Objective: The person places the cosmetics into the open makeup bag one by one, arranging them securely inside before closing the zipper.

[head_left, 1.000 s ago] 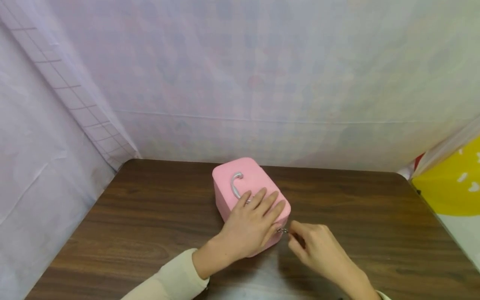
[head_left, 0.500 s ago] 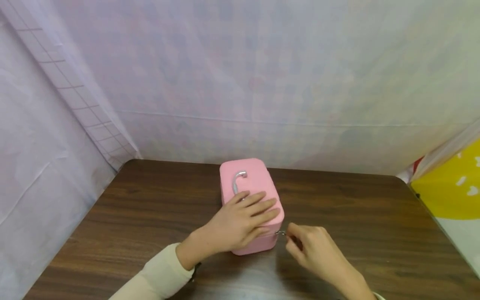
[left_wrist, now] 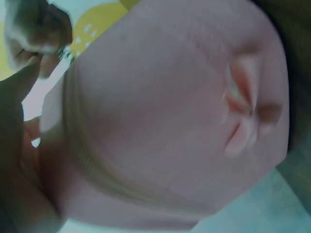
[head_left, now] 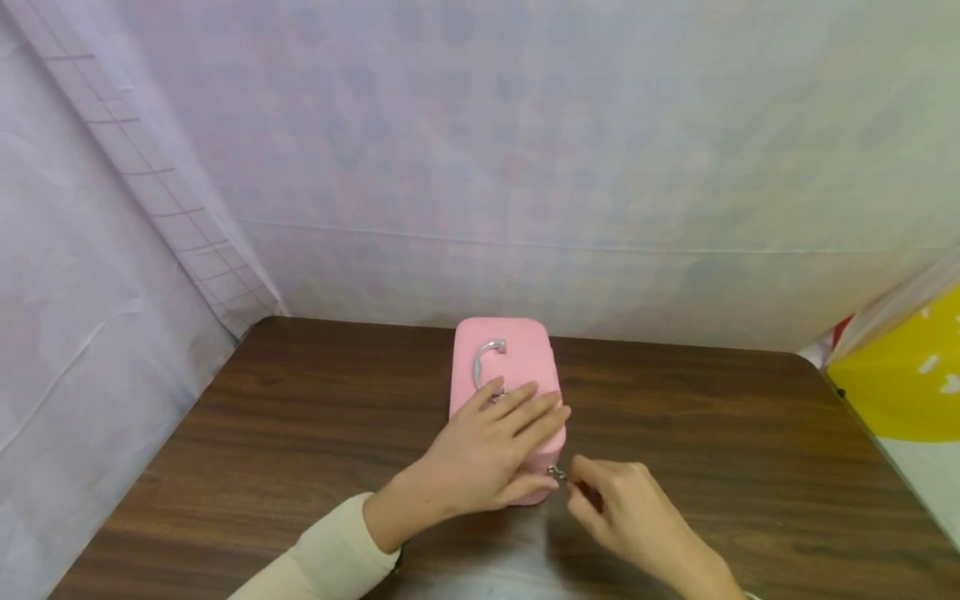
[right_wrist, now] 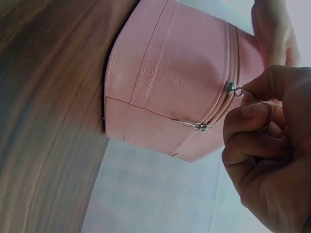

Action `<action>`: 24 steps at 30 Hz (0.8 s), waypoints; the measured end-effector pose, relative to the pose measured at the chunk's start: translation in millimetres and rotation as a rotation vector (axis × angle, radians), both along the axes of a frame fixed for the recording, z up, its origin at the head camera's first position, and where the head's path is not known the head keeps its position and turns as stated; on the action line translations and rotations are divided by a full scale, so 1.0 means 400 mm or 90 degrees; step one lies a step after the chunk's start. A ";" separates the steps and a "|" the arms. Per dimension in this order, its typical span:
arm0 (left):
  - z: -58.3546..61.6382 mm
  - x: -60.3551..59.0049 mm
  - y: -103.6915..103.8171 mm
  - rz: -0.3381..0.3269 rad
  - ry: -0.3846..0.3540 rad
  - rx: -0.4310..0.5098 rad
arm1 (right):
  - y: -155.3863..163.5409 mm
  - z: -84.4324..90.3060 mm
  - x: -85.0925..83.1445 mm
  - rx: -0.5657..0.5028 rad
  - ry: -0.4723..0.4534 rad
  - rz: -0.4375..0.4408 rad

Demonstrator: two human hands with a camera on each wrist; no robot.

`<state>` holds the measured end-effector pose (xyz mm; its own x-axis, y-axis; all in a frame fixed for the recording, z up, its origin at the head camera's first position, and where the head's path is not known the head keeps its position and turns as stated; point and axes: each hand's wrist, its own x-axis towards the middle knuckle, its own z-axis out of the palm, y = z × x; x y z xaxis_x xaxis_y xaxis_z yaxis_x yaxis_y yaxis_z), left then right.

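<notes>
A pink zippered case [head_left: 504, 363] with a silver handle [head_left: 483, 362] on its lid stands on the dark wooden table [head_left: 300, 450]. My left hand [head_left: 501, 446] lies flat on the lid with straight fingers, pressing it down. My right hand [head_left: 592, 492] pinches the metal zipper pull [right_wrist: 238, 91] at the case's near right corner. In the right wrist view the zipper line [right_wrist: 232, 63] runs around the pink case [right_wrist: 170, 82], with a second slider [right_wrist: 199, 127] lower down. The left wrist view is filled by the pink case [left_wrist: 160, 107] from very close.
Pale translucent sheeting [head_left: 525, 150] walls off the table at the back and left. A yellow and white object [head_left: 907, 375] sits past the table's right edge. Bare wood lies on both sides of the case.
The case has turned on the table, so its long side now points straight away from me. Both hands kept their hold and shifted slightly with it.
</notes>
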<state>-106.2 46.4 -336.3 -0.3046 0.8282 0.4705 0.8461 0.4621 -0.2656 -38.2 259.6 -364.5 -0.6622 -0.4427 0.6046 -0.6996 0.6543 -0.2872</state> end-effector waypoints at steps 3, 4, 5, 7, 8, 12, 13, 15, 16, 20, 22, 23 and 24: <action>-0.009 0.006 0.016 0.057 0.003 -0.054 | 0.002 -0.004 0.004 -0.003 -0.004 0.013; -0.012 0.004 0.018 0.065 0.010 -0.063 | 0.002 -0.005 0.004 -0.002 -0.002 0.013; -0.015 0.001 0.018 0.067 0.018 -0.063 | 0.002 -0.005 0.003 0.000 0.001 0.012; -0.018 -0.008 0.016 0.049 0.030 -0.041 | 0.002 -0.004 0.000 0.006 0.008 0.004; -0.019 -0.014 0.015 0.034 0.037 -0.026 | 0.002 -0.003 -0.002 0.010 0.010 0.000; -0.022 -0.040 0.006 -0.030 0.049 0.011 | -0.001 -0.001 -0.011 0.022 0.004 -0.011; -0.022 -0.046 0.003 -0.039 0.054 0.010 | -0.001 -0.001 -0.013 0.024 0.005 -0.012; -0.022 -0.054 -0.002 -0.055 0.054 0.011 | -0.002 -0.003 -0.016 0.025 0.007 -0.016; -0.023 -0.058 -0.004 -0.062 0.055 0.012 | -0.002 -0.004 -0.018 0.027 0.011 -0.019; -0.021 -0.069 -0.012 -0.097 0.053 0.019 | 0.002 -0.005 -0.023 0.032 0.017 -0.032; -0.020 -0.075 -0.016 -0.116 0.048 0.016 | 0.003 -0.006 -0.024 0.035 0.016 -0.037; -0.019 -0.079 -0.018 -0.125 0.042 0.014 | 0.003 -0.006 -0.024 0.037 0.016 -0.039; -0.018 -0.082 -0.020 -0.134 0.035 0.012 | 0.003 -0.006 -0.025 0.038 0.016 -0.041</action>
<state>-139.1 38.4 -343.5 -0.0998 0.8619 0.4971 0.9088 0.2823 -0.3071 -48.1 261.0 -366.9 -0.6751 -0.4352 0.5957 -0.6621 0.7135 -0.2292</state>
